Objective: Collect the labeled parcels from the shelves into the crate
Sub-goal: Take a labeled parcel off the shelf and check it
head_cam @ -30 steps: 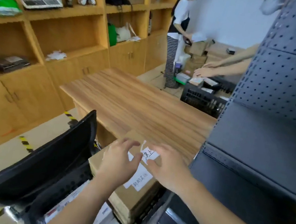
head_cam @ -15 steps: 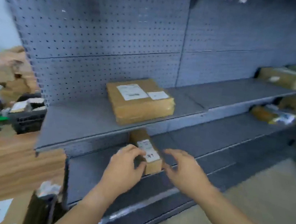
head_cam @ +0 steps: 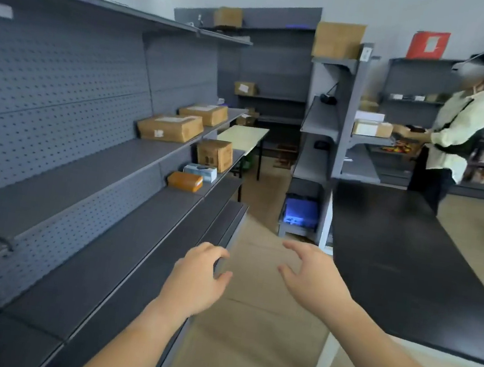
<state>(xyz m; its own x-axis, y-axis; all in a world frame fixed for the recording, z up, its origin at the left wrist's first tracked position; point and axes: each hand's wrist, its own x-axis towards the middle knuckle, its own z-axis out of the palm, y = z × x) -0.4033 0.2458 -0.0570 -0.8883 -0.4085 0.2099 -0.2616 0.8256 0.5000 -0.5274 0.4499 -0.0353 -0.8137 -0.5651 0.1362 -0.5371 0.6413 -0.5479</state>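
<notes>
Parcels (head_cam: 185, 181): grouped at the far end of the grey shelves (head_cam: 90, 225), well apart from both hands.
Left hand (head_cam: 194, 281): fingers loosely curled, holding nothing, over the front edge of the lowest shelf.
Right hand (head_cam: 311, 278): fingers spread wide, holding nothing, above the floor between the shelves and the black table (head_cam: 408, 267).
Middle shelf, far end: orange parcel at the front edge, blue-and-white box (head_cam: 200, 172) just behind it, upright brown box (head_cam: 215, 154) beyond.
Upper shelf, far end: long brown parcel (head_cam: 169, 127), labelled on top, and second brown parcel (head_cam: 203, 113) behind it.
Blue bin (head_cam: 301, 212): bottom of the end rack; contents cannot be told.
Far right: another person (head_cam: 457, 128) at the further shelving.
</notes>
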